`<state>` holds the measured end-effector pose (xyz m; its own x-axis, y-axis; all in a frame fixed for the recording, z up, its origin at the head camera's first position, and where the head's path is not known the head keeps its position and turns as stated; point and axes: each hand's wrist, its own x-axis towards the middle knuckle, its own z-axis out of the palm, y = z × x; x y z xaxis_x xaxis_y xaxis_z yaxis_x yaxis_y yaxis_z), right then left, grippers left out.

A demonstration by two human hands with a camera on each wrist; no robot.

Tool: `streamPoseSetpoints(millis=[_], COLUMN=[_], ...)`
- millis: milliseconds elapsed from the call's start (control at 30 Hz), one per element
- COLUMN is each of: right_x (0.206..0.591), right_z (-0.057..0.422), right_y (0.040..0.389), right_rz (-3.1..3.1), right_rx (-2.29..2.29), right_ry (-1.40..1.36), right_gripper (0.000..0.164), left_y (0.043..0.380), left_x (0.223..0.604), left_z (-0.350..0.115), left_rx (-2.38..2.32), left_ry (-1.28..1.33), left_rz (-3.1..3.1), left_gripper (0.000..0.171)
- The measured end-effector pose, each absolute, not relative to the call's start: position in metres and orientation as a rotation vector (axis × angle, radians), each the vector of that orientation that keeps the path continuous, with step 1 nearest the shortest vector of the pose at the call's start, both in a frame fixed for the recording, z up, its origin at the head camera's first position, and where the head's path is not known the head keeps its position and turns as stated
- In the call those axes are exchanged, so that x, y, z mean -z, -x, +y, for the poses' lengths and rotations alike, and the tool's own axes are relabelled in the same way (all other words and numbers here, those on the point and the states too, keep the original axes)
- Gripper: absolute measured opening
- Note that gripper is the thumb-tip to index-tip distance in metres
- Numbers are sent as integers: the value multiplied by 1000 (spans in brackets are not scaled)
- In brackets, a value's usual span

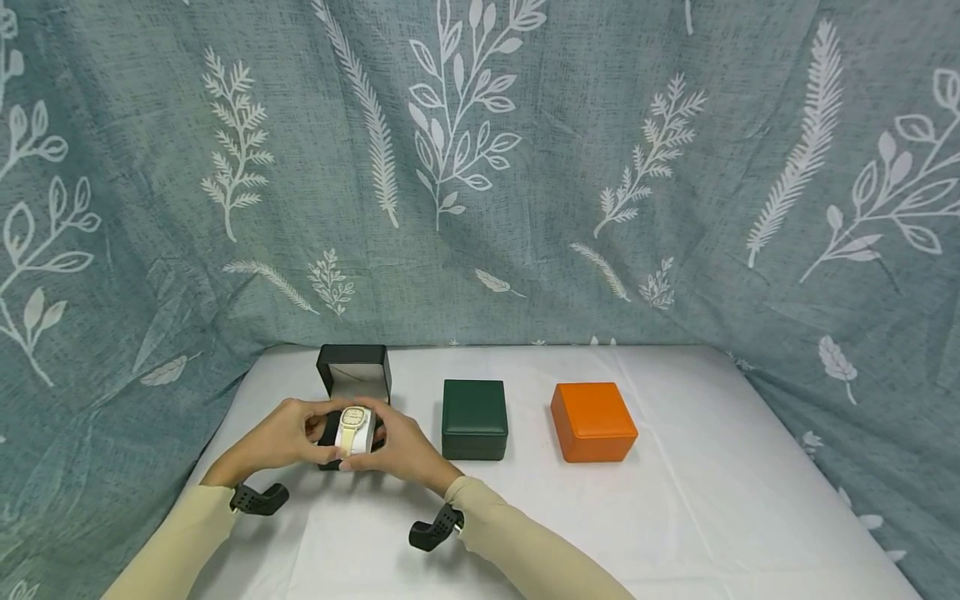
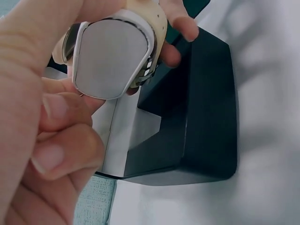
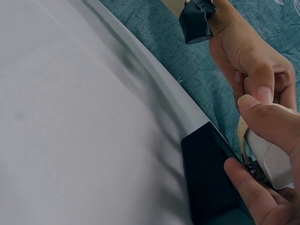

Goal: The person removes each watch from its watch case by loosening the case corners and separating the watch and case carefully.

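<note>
A wristwatch (image 1: 353, 419) with a cream strap and a pale rounded-square face is wrapped round a white cushion (image 2: 111, 58). On its left side, my left hand (image 1: 283, 435) grips it between thumb and fingers. My right hand (image 1: 405, 448) holds the opposite side with thumb and fingertips. Both hands keep the watch tilted just above a black watch box (image 1: 327, 367), whose lid stands up at the back with a pale lining. In the left wrist view the box's base (image 2: 211, 108) shows a hollow inside. The hands cover most of that base in the head view.
A closed dark green box (image 1: 474, 417) stands right of my right hand. Farther right is a closed orange box (image 1: 595, 421), turned slightly. All stand on a white-covered table (image 1: 720, 500). A blue-green curtain (image 1: 555, 250) with white leaf prints hangs behind and at the sides.
</note>
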<state>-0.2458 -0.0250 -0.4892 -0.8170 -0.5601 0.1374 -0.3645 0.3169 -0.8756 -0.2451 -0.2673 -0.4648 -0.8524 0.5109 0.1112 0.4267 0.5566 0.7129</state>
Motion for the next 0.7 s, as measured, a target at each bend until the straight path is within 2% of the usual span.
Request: streamPoseSetpoints(millis=[367, 700], right_x=[491, 493], right_z=[-29, -28], right_y=[244, 243], right_rz=[2359, 2369], right_rx=[1575, 1624], right_ry=[824, 831], right_gripper=[94, 83], left_y=[240, 241], left_x=[462, 468], left_z=[-270, -274], left_rx=[-1237, -1366], left_ry=[-796, -744], left_rz=[2636, 2574], left_gripper=[76, 73])
